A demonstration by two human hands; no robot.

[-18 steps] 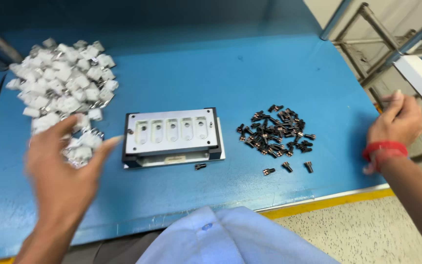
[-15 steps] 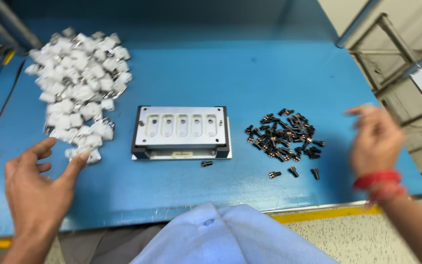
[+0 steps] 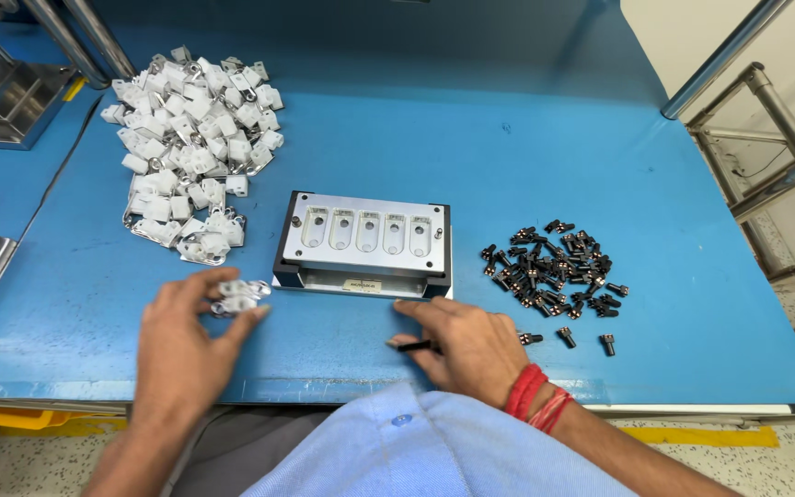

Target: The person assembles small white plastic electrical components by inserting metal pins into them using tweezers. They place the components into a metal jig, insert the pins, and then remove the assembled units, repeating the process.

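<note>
Pinching a small white plastic clip [image 3: 239, 296] with a shiny metal tab, the left hand [image 3: 179, 342] hovers near the heaped pile of white clips [image 3: 190, 147] on the smooth blue table [image 3: 526, 138]. A rectangular metal fixture block [image 3: 363, 244] with five slots sits centre. The right hand [image 3: 466, 345] lies flat, grasping a thin black tool [image 3: 413, 346]. Scattered black screws [image 3: 554, 267] lie right.
</note>
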